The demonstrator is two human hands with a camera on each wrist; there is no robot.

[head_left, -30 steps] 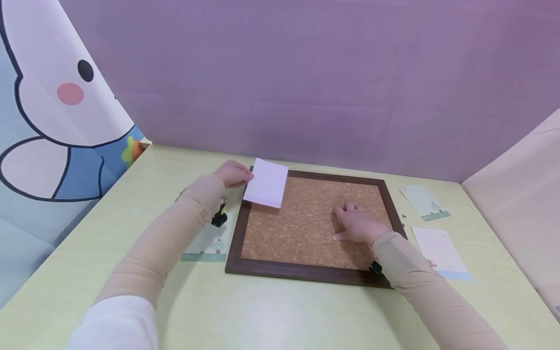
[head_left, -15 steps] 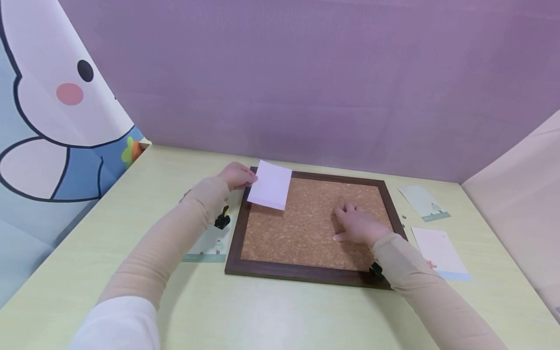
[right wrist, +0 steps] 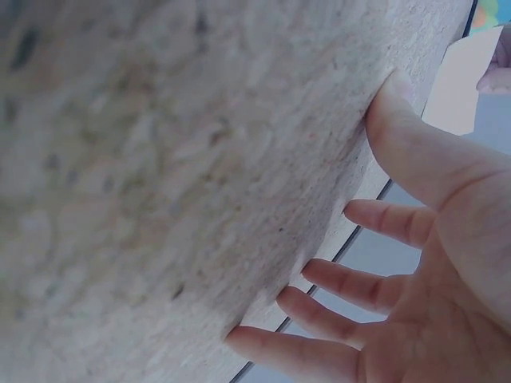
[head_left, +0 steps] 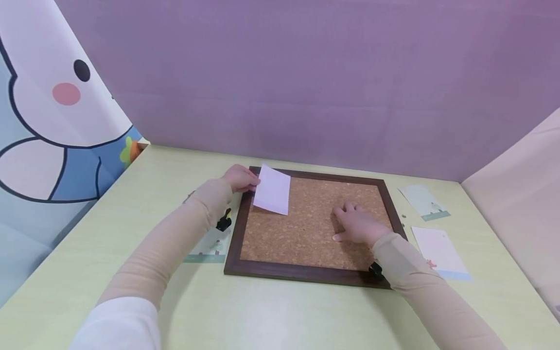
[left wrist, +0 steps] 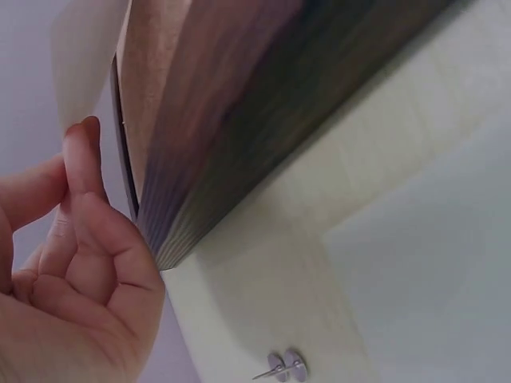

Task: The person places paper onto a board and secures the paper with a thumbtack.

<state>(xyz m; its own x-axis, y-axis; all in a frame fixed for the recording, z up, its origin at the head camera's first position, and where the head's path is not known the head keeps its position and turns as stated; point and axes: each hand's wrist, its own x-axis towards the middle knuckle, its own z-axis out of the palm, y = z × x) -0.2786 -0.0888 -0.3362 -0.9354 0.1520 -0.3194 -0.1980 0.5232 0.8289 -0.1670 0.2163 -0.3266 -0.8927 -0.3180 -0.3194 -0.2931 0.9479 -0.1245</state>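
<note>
A framed cork board [head_left: 302,233] lies flat on the table. Over its far left corner, my left hand [head_left: 241,178] pinches a small paper card [head_left: 272,189] by its left edge. The card is tilted, and its plain pale side faces me. In the left wrist view, thumb and fingers [left wrist: 80,159] meet at the card's edge [left wrist: 84,64]. My right hand [head_left: 358,226] rests on the right part of the cork with fingers spread, and its fingertips touch the surface in the right wrist view. Nothing is held in it.
Two printed cards, one farther back [head_left: 424,201] and one nearer [head_left: 441,253], lie right of the board. Another card [head_left: 207,248] is partly hidden under my left forearm. Metal thumbtacks [left wrist: 286,365] lie on the table left of the board. A purple curtain [head_left: 306,87] stands behind.
My left hand has moved slightly right and toward me with the card, which has turned a little and sits further over the cork. The right hand has stayed in place.
</note>
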